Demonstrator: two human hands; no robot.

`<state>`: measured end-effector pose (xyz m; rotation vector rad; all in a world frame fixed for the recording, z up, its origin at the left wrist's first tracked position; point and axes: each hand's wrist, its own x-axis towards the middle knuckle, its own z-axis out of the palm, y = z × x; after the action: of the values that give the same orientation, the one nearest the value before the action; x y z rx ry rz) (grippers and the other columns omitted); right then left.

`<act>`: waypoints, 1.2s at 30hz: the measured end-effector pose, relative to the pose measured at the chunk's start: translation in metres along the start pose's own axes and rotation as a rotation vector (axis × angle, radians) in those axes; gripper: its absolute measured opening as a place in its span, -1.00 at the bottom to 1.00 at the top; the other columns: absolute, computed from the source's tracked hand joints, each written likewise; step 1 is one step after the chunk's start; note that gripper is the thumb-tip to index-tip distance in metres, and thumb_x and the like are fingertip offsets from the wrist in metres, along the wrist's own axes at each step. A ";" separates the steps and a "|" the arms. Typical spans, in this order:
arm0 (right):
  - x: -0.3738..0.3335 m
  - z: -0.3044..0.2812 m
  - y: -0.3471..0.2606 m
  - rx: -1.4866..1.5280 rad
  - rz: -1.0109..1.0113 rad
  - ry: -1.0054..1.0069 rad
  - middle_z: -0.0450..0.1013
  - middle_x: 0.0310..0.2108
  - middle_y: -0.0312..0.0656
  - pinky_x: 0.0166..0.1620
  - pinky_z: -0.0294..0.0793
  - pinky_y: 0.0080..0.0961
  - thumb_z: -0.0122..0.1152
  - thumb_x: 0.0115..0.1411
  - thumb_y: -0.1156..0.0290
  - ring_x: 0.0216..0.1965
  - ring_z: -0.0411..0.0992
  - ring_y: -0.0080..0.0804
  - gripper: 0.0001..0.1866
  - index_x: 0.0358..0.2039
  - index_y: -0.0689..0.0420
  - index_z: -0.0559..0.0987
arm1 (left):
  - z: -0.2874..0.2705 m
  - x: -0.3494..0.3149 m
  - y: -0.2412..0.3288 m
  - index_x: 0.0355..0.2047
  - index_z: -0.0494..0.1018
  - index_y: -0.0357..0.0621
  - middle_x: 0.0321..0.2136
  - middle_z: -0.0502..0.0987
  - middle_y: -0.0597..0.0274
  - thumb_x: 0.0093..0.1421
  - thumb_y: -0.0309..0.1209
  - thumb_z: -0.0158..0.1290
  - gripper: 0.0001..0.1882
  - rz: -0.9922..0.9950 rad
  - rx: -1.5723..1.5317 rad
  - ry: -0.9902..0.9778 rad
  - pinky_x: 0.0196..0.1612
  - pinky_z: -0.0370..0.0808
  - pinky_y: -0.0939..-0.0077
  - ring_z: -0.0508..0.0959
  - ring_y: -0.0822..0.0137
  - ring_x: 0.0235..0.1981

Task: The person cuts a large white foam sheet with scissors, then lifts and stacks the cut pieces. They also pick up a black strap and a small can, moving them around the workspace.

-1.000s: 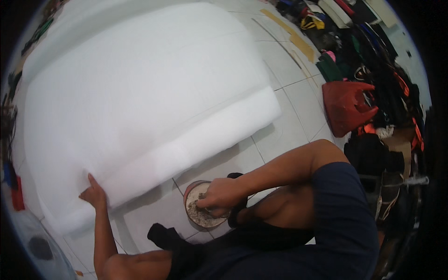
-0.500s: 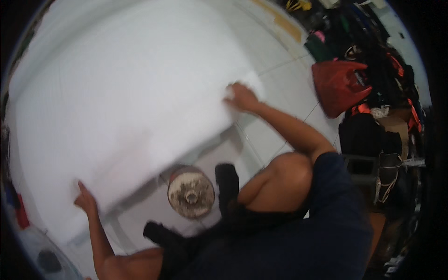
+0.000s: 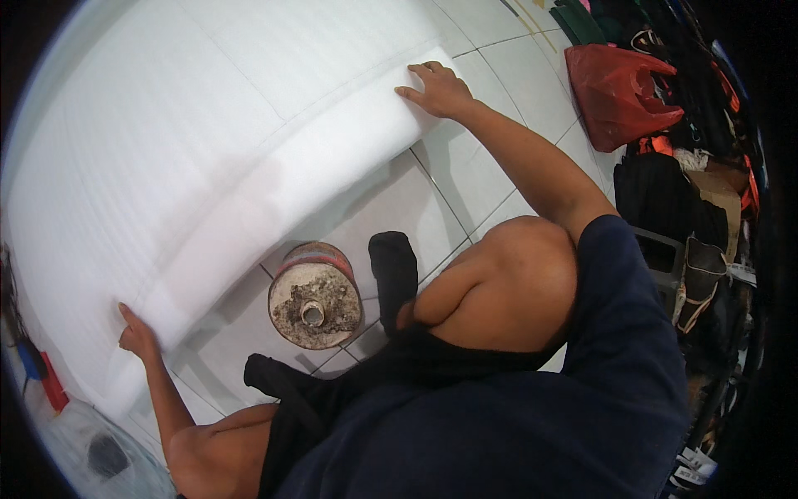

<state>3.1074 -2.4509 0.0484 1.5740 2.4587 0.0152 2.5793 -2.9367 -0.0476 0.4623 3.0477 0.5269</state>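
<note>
A wide, white, translucent sheet that looks like packing foam (image 3: 166, 125) spreads over the floor in front of me. Its near side forms a thick roll (image 3: 274, 195) running slantwise from lower left to upper right. My right hand (image 3: 440, 90) lies on the roll's far right end, fingers apart. At the near left end, my left hand (image 3: 138, 334) presses on the roll with one finger stretched out; its other fingers are bent and partly hidden. Between my feet and the roll stands a round, rusty, stained can (image 3: 314, 303) with a small spout on top.
Pale floor tiles (image 3: 432, 191) show around the roll. On the right lie a red plastic bag (image 3: 615, 96), a black cloth bundle (image 3: 661, 195) and a grey crate (image 3: 657, 249). A clear plastic bag (image 3: 104, 453) and a red object (image 3: 54, 382) sit at lower left.
My view has shifted and the blur is gone. The right hand and its end of the roll now appear farther up and away from me. Both hands stay on the roll.
</note>
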 end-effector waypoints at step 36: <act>-0.204 0.089 -0.160 -0.003 -0.685 -0.798 0.58 -0.31 -0.09 -0.10 0.42 -0.09 0.23 0.00 0.17 -0.15 0.55 -0.12 -0.67 -0.24 0.06 0.58 | 0.001 -0.016 -0.002 -0.11 0.50 -0.49 0.05 0.47 -0.10 0.37 0.05 -0.22 -0.31 0.265 -0.119 0.150 0.30 -0.08 0.15 0.29 -0.04 0.17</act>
<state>3.0630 -2.7116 -0.0223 0.4804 2.1506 -0.5885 2.5941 -2.9428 -0.0496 0.8657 3.0871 0.7810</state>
